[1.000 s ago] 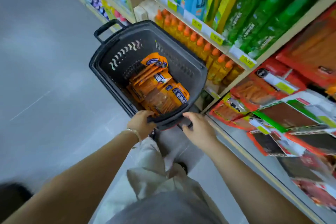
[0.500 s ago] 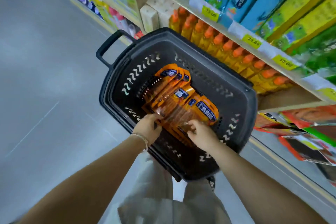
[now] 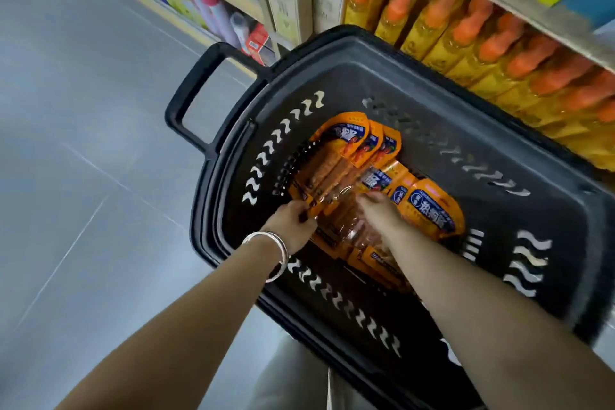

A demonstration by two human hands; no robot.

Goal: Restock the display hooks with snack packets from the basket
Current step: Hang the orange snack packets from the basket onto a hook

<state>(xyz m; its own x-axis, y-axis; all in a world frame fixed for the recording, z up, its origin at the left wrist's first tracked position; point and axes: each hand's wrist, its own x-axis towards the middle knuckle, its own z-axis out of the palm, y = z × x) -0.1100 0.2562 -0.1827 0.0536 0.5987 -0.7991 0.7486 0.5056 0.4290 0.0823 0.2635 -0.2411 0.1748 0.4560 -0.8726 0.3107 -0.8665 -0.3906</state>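
Note:
A black plastic basket (image 3: 519,243) stands on the floor beside the shelving, holding several orange snack packets (image 3: 429,206) in an overlapping pile. Both of my hands are down inside it. My left hand (image 3: 293,223), with a silver bangle on the wrist, pinches the lower ends of the left-hand packets (image 3: 336,160). On the middle of the pile lies my right hand (image 3: 379,210), fingers curled onto the clear packet fronts. No display hooks are in view.
The basket's handle (image 3: 193,93) sticks out to the left over the grey tiled floor (image 3: 83,176). Close behind the basket on the right, a low shelf carries orange-capped yellow bottles (image 3: 482,43). Beige cartons (image 3: 293,0) stand at the shelf's left end.
My hands left the basket's near rim and reached down onto the packets. The view has closed in on the basket, and the hanging packets at the right have gone out of sight.

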